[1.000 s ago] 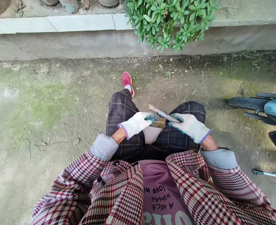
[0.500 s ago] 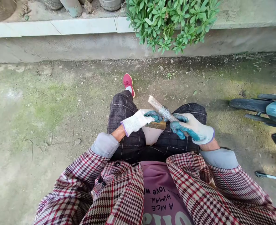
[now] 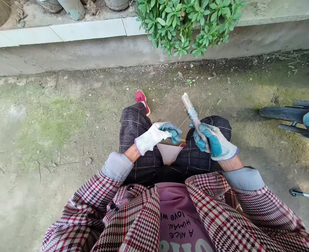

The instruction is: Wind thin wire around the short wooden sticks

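Note:
My right hand [image 3: 212, 139], in a white glove with a blue-green coated palm, is closed round the lower part of a wooden stick [image 3: 187, 101]. The stick tilts, its pale broken end up and away from me. Thin silvery wire [image 3: 193, 113] is wound in a tight band round its middle. From this band a loose strand of wire [image 3: 184, 123] runs down left to my left hand [image 3: 167, 133], gloved alike. The fingers of my left hand are pinched together on that strand. Both hands are above my lap, a short gap apart.
A raised concrete ledge with white edging tiles [image 3: 88, 30] runs across the front. A leafy green bush [image 3: 191, 24] hangs over it. At right stand a black wheel [image 3: 283, 116] and a thin rod [image 3: 305, 194]. Bare, mossy ground [image 3: 60, 119] lies around my red shoe [image 3: 142, 99].
The stick has swung more upright and its tip has moved right and away from me. My left hand is now farther from it, with a strand of wire stretched between.

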`<state>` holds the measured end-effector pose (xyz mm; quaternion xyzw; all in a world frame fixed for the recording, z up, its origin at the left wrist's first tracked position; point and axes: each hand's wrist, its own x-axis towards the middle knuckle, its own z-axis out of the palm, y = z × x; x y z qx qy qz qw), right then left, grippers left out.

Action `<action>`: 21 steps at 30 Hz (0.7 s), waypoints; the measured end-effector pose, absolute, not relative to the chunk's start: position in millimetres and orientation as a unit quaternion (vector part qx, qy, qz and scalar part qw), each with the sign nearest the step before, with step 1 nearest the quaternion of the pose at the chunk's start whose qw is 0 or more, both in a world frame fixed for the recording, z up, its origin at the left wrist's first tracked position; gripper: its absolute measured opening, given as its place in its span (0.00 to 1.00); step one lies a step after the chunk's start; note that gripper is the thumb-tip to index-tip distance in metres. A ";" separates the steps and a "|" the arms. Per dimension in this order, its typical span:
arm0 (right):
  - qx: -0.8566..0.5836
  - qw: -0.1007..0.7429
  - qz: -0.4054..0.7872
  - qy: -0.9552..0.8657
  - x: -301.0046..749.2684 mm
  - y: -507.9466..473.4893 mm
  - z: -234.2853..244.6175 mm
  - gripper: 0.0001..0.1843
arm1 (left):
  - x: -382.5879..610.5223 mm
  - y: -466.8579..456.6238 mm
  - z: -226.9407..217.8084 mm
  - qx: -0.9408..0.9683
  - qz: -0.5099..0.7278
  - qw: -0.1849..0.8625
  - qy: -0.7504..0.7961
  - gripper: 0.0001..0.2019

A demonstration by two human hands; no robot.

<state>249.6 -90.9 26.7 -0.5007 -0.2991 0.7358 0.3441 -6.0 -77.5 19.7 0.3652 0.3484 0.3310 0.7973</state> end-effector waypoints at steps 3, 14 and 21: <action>-0.503 0.338 0.741 -0.289 250.7 -88.4 28.3 0.22 | -3.3 -79.5 19.2 0.345 0.334 0.800 0.359 0.23; -0.510 0.340 0.738 -0.282 252.9 -90.4 23.6 0.21 | -5.0 -81.1 32.9 0.357 0.345 0.761 0.417 0.13; -0.516 0.332 0.738 -0.280 253.8 -91.1 32.0 0.23 | -8.4 -79.8 46.6 0.405 0.333 0.741 0.420 0.20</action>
